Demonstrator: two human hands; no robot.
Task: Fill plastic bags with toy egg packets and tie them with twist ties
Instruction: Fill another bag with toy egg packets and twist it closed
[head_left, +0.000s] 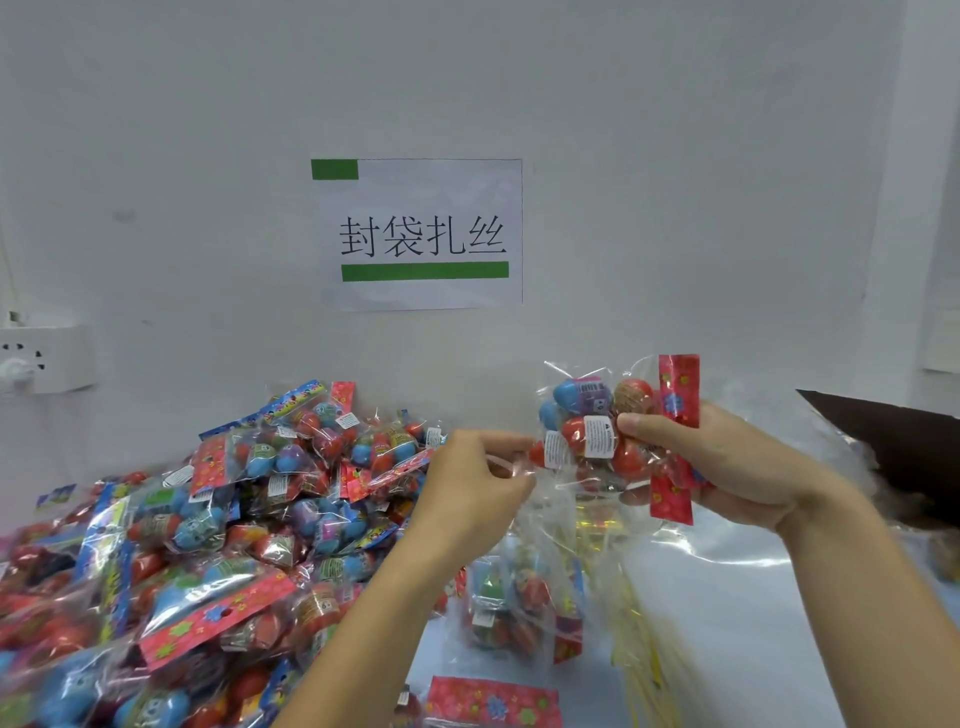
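Note:
My right hand (727, 467) grips a clear plastic bag of toy egg packets (597, 431), held up above the table. Red, blue and purple eggs and red header cards show through it. My left hand (467, 483) pinches the gathered neck of that bag (540, 475) just left of the eggs; whether a twist tie is in the fingers is unclear. A big heap of egg packets (208, 519) covers the table's left side. Gold twist ties (634, 623) lie in a bundle below my hands.
A filled bag (514, 608) lies on the table between my forearms, and a red packet card (493, 701) sits at the bottom edge. Clear empty bags (727, 545) spread at the right beside a dark box flap (893, 441). A paper sign (421, 234) hangs on the wall.

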